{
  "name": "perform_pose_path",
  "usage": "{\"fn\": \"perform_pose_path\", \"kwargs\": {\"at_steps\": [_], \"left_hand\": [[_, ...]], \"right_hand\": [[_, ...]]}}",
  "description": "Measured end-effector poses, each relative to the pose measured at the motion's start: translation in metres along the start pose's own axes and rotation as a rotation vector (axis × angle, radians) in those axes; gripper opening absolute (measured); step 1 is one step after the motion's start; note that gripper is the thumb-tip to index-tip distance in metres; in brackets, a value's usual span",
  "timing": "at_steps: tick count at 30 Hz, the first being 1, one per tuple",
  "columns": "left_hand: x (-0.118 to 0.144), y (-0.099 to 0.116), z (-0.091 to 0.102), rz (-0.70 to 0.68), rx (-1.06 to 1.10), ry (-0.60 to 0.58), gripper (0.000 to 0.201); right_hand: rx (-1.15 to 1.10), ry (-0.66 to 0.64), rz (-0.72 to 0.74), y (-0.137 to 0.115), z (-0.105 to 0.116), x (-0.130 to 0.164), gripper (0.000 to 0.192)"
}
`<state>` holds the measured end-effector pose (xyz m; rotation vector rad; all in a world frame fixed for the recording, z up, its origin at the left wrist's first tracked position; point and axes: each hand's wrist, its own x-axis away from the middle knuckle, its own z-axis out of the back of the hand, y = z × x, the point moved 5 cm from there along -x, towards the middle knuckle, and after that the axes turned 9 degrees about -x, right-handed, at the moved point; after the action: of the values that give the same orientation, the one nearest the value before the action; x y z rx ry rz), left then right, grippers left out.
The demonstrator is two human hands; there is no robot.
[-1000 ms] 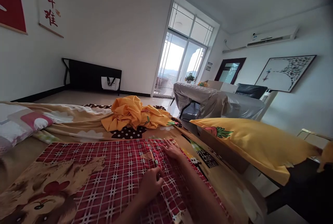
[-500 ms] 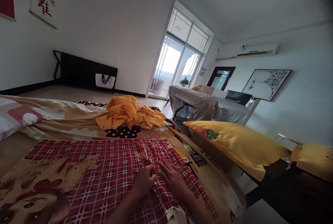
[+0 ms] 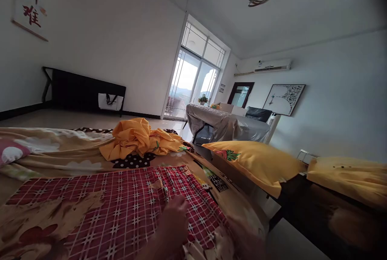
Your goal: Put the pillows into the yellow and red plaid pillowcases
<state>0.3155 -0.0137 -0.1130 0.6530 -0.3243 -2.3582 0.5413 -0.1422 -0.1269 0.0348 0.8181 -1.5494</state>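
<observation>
A red plaid cloth [image 3: 121, 207] with a cartoon animal print lies spread over the bed, its right part rumpled. My left hand [image 3: 175, 215] rests on that rumpled part, fingers curled in and seemingly gripping the fabric; motion blurs them. Low on the right, at the bed's edge, my right hand [image 3: 246, 231] is a faint smear, and its fingers cannot be made out. Between the two arms the cloth's pale corner [image 3: 222, 244] is bunched up.
A crumpled orange cloth [image 3: 133, 139] lies beyond the plaid one on the patterned bedsheet [image 3: 75, 167]. To the right are a yellow pillow [image 3: 254, 161] and another yellow cushion [image 3: 347, 175]. Farther off stand a plastic-covered table [image 3: 229, 123] and a black folded frame [image 3: 78, 90] with a white bag.
My right hand has left the plaid cloth and moved right and down, now blurred. My left hand stays on the cloth, slightly lower in view. The whole view has turned a little to the right.
</observation>
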Motion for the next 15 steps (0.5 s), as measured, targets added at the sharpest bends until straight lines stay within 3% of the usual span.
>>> {"fn": "perform_pose_path", "kwargs": {"at_steps": [3, 5, 8, 11, 15], "left_hand": [[0.012, 0.037, -0.042, -0.297, 0.016, -0.156, 0.048], [0.022, 0.047, -0.076, -0.427, -0.039, -0.263, 0.051], [0.034, 0.044, -0.108, -0.464, -0.107, -0.326, 0.047], [0.041, 0.045, -0.109, -0.441, -0.08, -0.333, 0.046], [0.061, 0.048, -0.073, -0.342, 0.027, -0.27, 0.035]], "right_hand": [[0.002, 0.109, -0.032, -0.017, 0.002, -0.064, 0.049], [0.03, -0.005, 0.037, -0.026, -0.029, -0.096, 0.05], [0.112, -0.255, 0.04, -0.021, -0.086, -0.114, 0.049], [0.163, -0.318, -0.046, -0.008, -0.111, -0.112, 0.05], [0.157, -0.315, -0.042, -0.005, -0.108, -0.108, 0.049]]}}
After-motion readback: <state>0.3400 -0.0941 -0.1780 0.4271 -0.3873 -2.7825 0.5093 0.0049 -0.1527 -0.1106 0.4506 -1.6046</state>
